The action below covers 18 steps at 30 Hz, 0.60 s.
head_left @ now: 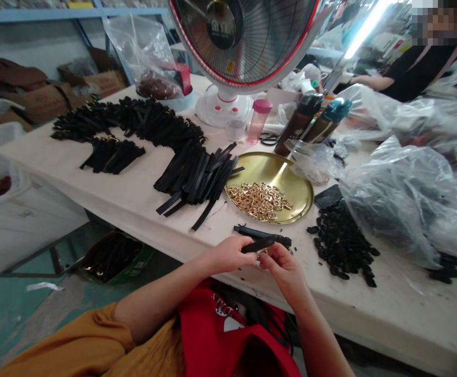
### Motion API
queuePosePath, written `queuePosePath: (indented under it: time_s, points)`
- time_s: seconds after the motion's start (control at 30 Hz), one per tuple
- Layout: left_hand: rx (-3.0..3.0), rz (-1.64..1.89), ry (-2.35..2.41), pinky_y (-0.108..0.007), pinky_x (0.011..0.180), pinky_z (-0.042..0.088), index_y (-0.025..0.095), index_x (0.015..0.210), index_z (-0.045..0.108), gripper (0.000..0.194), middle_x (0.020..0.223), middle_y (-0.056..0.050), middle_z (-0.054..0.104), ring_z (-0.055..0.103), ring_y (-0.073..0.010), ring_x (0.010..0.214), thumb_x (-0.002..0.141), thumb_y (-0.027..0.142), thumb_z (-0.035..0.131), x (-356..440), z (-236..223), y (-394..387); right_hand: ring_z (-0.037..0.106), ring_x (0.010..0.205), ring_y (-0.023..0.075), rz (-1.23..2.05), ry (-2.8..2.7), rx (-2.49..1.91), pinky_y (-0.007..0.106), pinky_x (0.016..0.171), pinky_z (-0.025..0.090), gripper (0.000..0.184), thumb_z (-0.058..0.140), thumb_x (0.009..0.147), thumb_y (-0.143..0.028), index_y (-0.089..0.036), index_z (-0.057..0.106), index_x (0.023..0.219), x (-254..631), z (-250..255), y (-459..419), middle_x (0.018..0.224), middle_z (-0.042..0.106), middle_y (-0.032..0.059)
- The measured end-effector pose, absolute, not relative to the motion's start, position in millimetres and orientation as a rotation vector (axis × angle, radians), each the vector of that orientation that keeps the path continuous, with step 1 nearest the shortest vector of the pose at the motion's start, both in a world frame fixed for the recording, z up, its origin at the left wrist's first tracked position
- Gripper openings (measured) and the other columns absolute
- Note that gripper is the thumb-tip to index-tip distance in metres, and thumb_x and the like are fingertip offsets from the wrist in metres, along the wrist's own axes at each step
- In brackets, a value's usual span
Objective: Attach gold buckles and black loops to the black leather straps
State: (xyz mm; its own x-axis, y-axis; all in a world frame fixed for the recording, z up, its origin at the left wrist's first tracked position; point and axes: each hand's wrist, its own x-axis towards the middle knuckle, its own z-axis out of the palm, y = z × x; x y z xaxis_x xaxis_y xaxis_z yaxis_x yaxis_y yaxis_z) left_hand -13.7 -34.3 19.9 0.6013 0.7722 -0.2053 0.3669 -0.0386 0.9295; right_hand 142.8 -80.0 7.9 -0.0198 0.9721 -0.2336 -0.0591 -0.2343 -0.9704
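Near the front edge of the table my left hand (235,255) is closed on a flat black strap (257,244). My right hand (281,266) meets it from the right, its fingertips pinched at a small gold-coloured metal piece (265,251) by the strap's end. Just beyond my hands another black strap (262,234) lies on the table. Behind it stands a round gold tray (299,205) bearing a heap of gold metal clasps (257,200). To the tray's left is a pile of loose black straps (197,175).
Small black pieces (342,238) lie heaped at right beside a clear plastic bag (404,193). A fan heater (224,99) stands at the back, with bottles (299,123) to its right. Bundled black straps (134,118) cover the back left. A person (416,68) is at far right.
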Motion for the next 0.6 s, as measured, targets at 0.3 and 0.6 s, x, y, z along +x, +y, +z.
queuePosePath:
  time_s: [0.3,0.6]
  points:
    - [1.729,0.400,1.002,-0.020,0.055,0.035,0.015,0.084,0.055,0.030,0.063,0.001,0.052,0.048,-0.0104,0.058,0.086,0.034,0.033,-18,25,-35,0.054,0.056,0.0066,1.446,-0.332,-1.185,0.021,0.057,0.050,0.028,0.075,0.057,-0.027,-0.024,0.066,0.084,148,-3,-72,0.074,0.062,-0.0037]
    - [1.781,0.372,1.005,-0.023,0.067,0.040,0.016,0.090,0.054,0.020,0.084,-0.003,0.060,0.053,-0.0143,0.077,0.082,0.028,0.041,-5,30,-39,0.052,0.060,0.0087,1.422,-0.493,-1.223,0.022,0.059,0.046,0.019,0.071,0.065,-0.031,-0.021,0.063,0.079,125,-7,-84,0.071,0.061,-0.0033]
